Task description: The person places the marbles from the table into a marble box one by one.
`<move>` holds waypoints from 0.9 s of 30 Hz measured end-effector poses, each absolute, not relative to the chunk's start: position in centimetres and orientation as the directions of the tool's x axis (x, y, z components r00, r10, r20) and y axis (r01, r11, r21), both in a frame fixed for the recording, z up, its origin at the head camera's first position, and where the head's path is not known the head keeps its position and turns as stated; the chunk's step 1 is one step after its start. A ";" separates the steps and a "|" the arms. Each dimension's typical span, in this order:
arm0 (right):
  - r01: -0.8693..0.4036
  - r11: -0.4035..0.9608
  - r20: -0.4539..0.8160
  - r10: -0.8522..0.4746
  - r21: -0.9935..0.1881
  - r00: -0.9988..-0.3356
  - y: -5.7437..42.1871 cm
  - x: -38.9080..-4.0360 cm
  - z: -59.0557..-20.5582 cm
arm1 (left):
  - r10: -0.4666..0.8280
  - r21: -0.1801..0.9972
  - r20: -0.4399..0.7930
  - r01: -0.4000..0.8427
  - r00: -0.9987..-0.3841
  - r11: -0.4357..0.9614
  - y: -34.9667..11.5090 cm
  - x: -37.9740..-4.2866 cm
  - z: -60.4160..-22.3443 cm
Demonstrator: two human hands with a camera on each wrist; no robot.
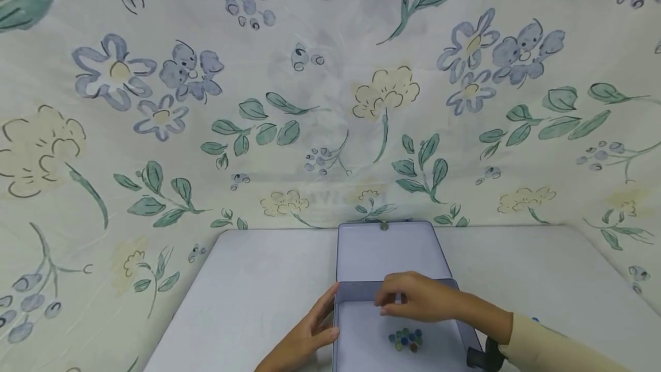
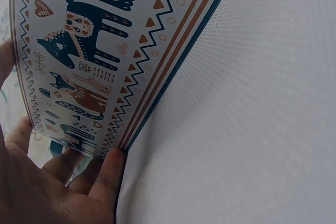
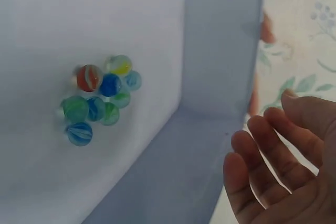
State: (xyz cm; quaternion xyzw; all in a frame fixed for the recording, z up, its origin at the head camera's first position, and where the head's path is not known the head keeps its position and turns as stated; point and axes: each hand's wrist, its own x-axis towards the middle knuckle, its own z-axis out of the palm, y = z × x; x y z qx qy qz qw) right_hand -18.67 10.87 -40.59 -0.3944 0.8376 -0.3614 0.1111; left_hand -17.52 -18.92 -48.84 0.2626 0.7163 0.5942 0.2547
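Observation:
A shallow lavender-grey metal box [image 1: 358, 334] has its inside facing me. Several glass marbles [image 1: 405, 338] lie clustered on its floor. The right wrist view shows an orange-red marble [image 3: 88, 78], a dark blue marble [image 3: 110, 85] and green ones among them. My left hand [image 1: 304, 334] touches the box's left side with extended fingers and thumb. Its fingertips meet the printed outer face [image 2: 86, 51], decorated with animals, in the left wrist view. Above the marbles, over the box, hovers my right hand [image 1: 420, 297]. Its fingers bend loosely with nothing between them [image 3: 286, 171].
The box's lid [image 1: 389, 251] is folded back towards the floral cloth [image 1: 320, 102] behind the table. White table surface [image 1: 268, 280] extends on both sides. A black wrist device [image 1: 488, 356] sits by the box's right wall, and a small blue thing [image 1: 535, 320] shows past the sleeve.

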 end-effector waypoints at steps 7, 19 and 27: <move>-0.596 0.328 0.197 -0.737 -0.733 -0.647 12.7 -17.9 -39.4 | 0.680 0.984 -0.033 0.097 -0.733 0.153 -19.0 -17.6 -48.8; -0.551 0.245 0.260 -0.684 -0.798 -0.681 15.8 -16.1 -37.9 | 0.679 0.983 -0.042 0.092 -0.733 0.160 -19.0 -17.6 -48.7; -0.476 0.321 0.227 -0.581 -0.819 -0.781 18.6 -15.1 -37.5 | 0.682 0.982 -0.048 0.090 -0.730 0.165 -19.0 -17.6 -48.5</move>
